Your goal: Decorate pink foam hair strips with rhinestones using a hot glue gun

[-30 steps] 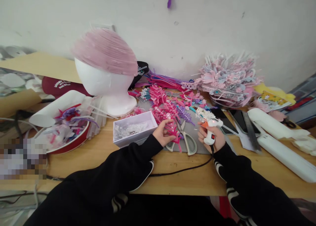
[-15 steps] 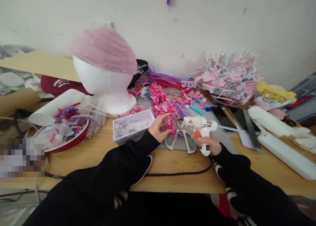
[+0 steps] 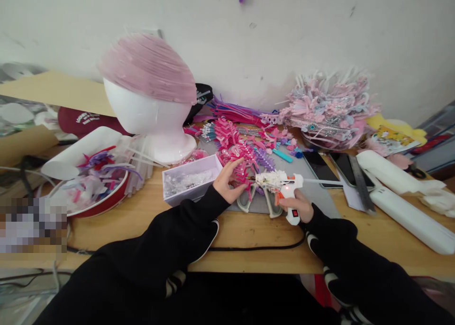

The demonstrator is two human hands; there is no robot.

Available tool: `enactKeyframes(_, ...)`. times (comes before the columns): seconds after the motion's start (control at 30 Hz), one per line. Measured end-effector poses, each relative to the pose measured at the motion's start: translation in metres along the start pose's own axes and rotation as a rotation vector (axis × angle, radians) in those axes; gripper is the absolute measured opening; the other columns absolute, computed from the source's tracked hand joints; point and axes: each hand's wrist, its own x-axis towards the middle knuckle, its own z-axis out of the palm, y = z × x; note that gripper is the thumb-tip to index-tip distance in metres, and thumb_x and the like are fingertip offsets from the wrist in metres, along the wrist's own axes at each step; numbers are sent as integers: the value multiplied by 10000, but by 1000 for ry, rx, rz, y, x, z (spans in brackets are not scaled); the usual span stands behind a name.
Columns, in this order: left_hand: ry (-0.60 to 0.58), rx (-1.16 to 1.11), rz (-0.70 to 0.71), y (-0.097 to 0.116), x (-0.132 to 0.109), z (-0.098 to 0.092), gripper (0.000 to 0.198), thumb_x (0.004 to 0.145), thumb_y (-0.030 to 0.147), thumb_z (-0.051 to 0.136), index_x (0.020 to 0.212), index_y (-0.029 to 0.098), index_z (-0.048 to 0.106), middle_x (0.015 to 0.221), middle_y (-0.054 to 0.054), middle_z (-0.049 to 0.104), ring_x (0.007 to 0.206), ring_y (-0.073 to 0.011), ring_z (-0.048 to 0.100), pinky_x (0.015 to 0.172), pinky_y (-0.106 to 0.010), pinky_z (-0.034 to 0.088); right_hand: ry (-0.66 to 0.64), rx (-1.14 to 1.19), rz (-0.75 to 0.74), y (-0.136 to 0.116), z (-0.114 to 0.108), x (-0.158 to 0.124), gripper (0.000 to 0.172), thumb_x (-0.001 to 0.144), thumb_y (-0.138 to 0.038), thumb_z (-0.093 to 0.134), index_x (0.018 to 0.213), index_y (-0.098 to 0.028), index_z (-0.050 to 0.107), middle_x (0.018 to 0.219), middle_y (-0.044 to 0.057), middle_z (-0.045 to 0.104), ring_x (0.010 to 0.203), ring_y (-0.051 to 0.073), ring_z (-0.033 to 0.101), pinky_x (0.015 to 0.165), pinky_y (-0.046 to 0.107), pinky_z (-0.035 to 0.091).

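My right hand [image 3: 303,207] grips a white hot glue gun [image 3: 292,186], a finger by its orange trigger and a glue stick poking out at the back. The nozzle points left, right at the pink fuzzy branch [image 3: 248,190] at my left hand's fingertips. My left hand [image 3: 227,183] pinches that branch between thumb and fingers, though the exact grip is partly hidden. Under the gun lie scissors [image 3: 274,206] with pale handles, blades covered. Just left of my left hand sits a lilac box [image 3: 174,198] of small clear beads or gems. More pink branches [image 3: 227,133] lie behind.
A white foam head [image 3: 142,112] with a pink cap stands back left. Beside it is a red-rimmed bowl [image 3: 103,206] of scraps. Decorated headbands [image 3: 330,107] are heaped at back right, near two phones [image 3: 322,171] and a metal ruler [image 3: 360,183]. A black cable [image 3: 256,248] crosses the front.
My right hand has brought the glue gun leftward, so its nozzle now reaches the pink branch and the gun covers more of the scissors. My left hand has stayed nearly still.
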Motion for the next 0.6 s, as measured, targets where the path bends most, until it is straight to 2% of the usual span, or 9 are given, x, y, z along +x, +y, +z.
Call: enactKeyframes(0.6,-7,9,-30,7,0,2,686,597,138,605,1230,176,343,1301,-178,279,585,-55,566,502,-183,453,-31,-37,-2,5,-3,3,203,556,-353,535,506,-157,531,419,-23,434,430,106,391,459,247,274)
